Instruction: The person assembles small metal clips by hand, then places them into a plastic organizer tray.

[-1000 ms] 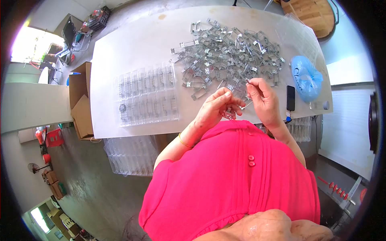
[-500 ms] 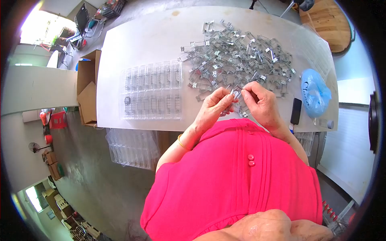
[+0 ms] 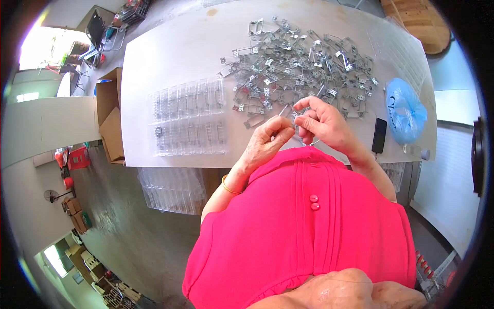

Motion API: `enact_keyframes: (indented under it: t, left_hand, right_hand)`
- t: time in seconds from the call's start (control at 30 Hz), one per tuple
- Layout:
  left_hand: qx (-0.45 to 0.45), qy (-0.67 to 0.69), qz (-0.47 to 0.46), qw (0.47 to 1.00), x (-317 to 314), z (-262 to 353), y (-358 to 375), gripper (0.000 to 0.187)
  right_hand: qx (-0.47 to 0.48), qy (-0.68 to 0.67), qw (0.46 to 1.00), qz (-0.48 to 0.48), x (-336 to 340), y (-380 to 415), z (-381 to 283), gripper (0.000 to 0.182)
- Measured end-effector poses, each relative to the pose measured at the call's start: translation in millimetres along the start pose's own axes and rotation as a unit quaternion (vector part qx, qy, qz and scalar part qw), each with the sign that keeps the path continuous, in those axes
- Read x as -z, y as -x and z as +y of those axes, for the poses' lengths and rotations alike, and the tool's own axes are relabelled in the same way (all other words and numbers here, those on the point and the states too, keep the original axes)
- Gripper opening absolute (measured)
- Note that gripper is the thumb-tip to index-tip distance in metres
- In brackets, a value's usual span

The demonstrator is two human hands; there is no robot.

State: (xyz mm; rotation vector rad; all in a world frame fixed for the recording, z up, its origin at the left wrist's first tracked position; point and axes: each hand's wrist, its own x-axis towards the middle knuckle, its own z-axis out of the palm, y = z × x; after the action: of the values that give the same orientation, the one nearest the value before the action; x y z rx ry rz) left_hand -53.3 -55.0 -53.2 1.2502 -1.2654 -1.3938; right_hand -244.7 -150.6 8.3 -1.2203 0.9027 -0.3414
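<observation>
Thumb and forefinger of the left hand [image 3: 264,143] are closed together, though what they may hold is hidden and cannot be told; the right hand [image 3: 327,126], just beside it, has thumb and forefinger parted, with nothing clearly seen between them. Just beyond both hands, right of the table's middle, the metal brackets [image 3: 303,77] lie in a loose heap. Each looks light, stiff and smooth, likely a little slippery and apt to snag on its neighbours, while the thin bars might bend if wrenched; a pinch on the flat end plates, or along one bar, should serve best. Left of the heap sits a clear compartmented tray [image 3: 189,118], probably thin and flexible. Right of it are a dark phone [image 3: 379,135] and a blue plastic bag [image 3: 405,113]. All rest on a broad, pale table [image 3: 170,56], seemingly flat and hard. Past its left edge stands an open cardboard box [image 3: 109,110], more clear trays [image 3: 171,190] sit below the near edge, and grey floor [image 3: 123,226] spreads beyond.
</observation>
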Motion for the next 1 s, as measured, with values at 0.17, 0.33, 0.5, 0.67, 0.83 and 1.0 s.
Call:
enact_keyframes:
  t: [0.17, 0.33, 0.5, 0.67, 0.83, 1.0]
  left_hand:
    - [-0.059, -0.061, -0.019, 0.996, 0, 8, -1, 0.009]
    - [-0.044, -0.102, -0.017, 0.994, -2, 10, 9, 0.011]
    - [0.024, 0.043, -0.064, 0.997, 2, 20, 27, 0.01]
    - [0.067, 0.452, -0.025, 0.889, 12, 15, 44, 0.021]
    - [0.016, 0.484, -0.033, 0.875, 26, -5, 49, 0.023]
    - [0.021, 0.454, -0.004, 0.891, 26, 1, 63, 0.022]
  right_hand:
    - [-0.037, -0.028, 0.998, -0.047, 7, -2, 7, 0.02]
    - [-0.021, 0.066, 0.998, -0.012, -3, 4, -2, 0.016]
    - [0.076, 0.051, 0.994, 0.066, -6, -6, 20, 0.013]
    - [0.115, 0.031, 0.983, 0.139, -20, 7, 1, 0.013]
    - [0.057, 0.059, 0.996, 0.025, -50, 30, -4, 0.012]
    - [0.101, 0.057, 0.993, 0.017, -66, 26, 11, 0.013]
